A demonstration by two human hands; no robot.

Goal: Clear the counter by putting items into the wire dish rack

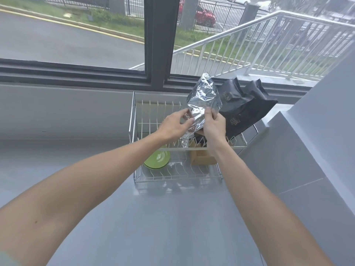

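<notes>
A two-tier wire dish rack (134, 120) stands on the grey counter by the window. Over its upper tier, both hands hold a crinkled silver foil bag (204, 96): my left hand (173, 125) pinches its lower left edge and my right hand (214, 124) grips its lower right side. Two black bags (247, 106) lean in the upper tier's right part, behind the foil bag. On the lower tier sit a green plate (156, 160) at the left and a brown cardboard box (201, 159) at the right, partly hidden by my right forearm.
The grey counter (163, 217) stretches from the rack toward me. A grey wall step (299, 143) rises at the right of the rack. The dark window frame (157, 45) and sill run behind the rack.
</notes>
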